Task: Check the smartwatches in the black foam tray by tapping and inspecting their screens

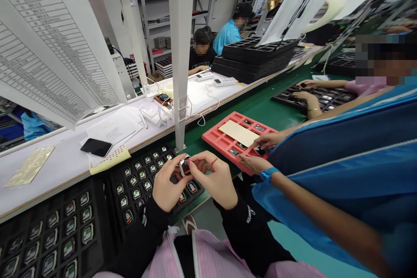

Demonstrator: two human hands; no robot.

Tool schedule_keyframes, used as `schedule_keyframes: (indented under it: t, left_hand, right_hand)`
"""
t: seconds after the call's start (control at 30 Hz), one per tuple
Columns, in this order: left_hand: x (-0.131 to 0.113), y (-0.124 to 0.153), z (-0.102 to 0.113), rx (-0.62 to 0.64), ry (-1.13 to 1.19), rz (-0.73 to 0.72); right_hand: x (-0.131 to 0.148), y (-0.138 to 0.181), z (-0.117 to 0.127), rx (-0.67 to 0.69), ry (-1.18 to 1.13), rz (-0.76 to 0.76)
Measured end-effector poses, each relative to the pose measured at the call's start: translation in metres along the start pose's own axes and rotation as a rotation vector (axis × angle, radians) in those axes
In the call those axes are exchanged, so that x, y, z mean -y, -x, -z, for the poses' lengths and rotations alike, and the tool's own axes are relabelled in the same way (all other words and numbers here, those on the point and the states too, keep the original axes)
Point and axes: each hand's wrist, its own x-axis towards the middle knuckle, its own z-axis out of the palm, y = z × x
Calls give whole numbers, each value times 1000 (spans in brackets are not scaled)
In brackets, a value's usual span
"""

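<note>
My left hand (pixel 167 186) and my right hand (pixel 217 180) meet above the near edge of a black tray (pixel 143 182) and together pinch a small smartwatch body (pixel 185 166) with a silver rim and dark screen. The left fingers grip its left side. The right thumb and forefinger press on its right edge. The tray below holds several similar watch bodies in slots. A second black tray (pixel 48 236) with several more watch bodies lies at the lower left.
A co-worker in blue at the right has both hands at a red tray (pixel 228 139) carrying a beige sheet. A black phone (pixel 96 147) and papers lie on the white shelf. A white post (pixel 180 52) rises just behind my hands. Stacked black trays (pixel 257 58) stand farther back.
</note>
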Motion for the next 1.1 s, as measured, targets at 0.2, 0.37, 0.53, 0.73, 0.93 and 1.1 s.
schedule_keyframes:
  t: [0.2, 0.37, 0.53, 0.73, 0.93, 1.1]
  left_hand:
    - [7, 3, 3, 42, -7, 44]
    - [10, 4, 6, 54, -139, -37]
    - [20, 9, 6, 87, -148, -17]
    - [30, 13, 6, 57, -84, 133]
    - [35, 13, 9, 3, 38, 204]
    - [35, 13, 9, 9, 161, 221]
  right_hand:
    - [-7, -3, 5, 63, -67, -135]
    - [-13, -4, 5, 236, -165, -285]
    - [-26, -6, 0, 286, -276, -393]
    - [-34, 2, 1, 301, -369, -413]
    - [-28, 16, 3, 249, -210, -120]
    - [-26, 18, 0, 216, -99, 72]
